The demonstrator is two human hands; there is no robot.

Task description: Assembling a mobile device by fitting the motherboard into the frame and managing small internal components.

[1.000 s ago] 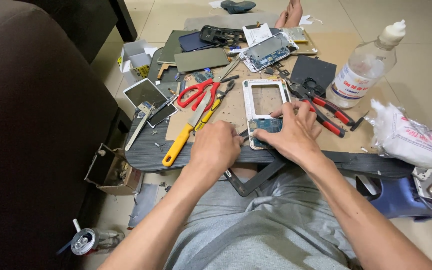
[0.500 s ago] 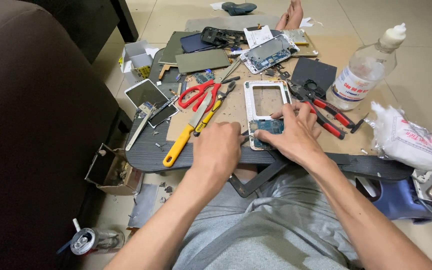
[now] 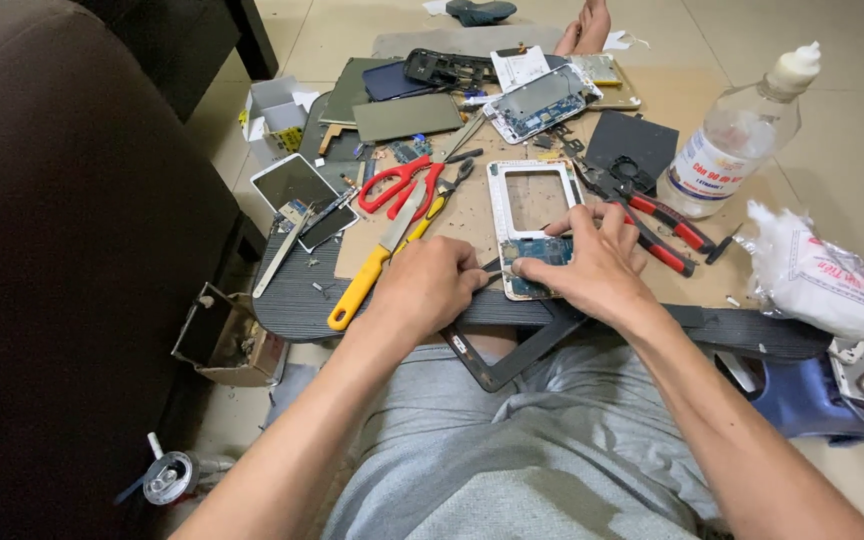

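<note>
On the counter (image 3: 282, 300), centre front: white phone frame (image 3: 535, 215) lying flat, with a blue circuit board (image 3: 542, 262) in its lower end. Just left of it: red-handled scissors (image 3: 399, 184) and a yellow-handled knife (image 3: 372, 268), blade pointing toward the scissors. Right of it: red-handled pliers (image 3: 667, 228), partly under the right hand's fingers. Further right, a clear plastic bottle (image 3: 730, 138) stands upright; a crumpled white bag (image 3: 817, 280) sits at the counter's right edge. Behind: opened phone (image 3: 535, 103) and dark panels. Left hand (image 3: 427, 290) is clenched around a thin dark tool (image 3: 489, 268), tip at the board's left edge; can't tell which tool. Right hand (image 3: 592, 265) lies palm down, fingers spread, pressing on the board and frame, holding them flat. Both forearms reach in from below.
</note>
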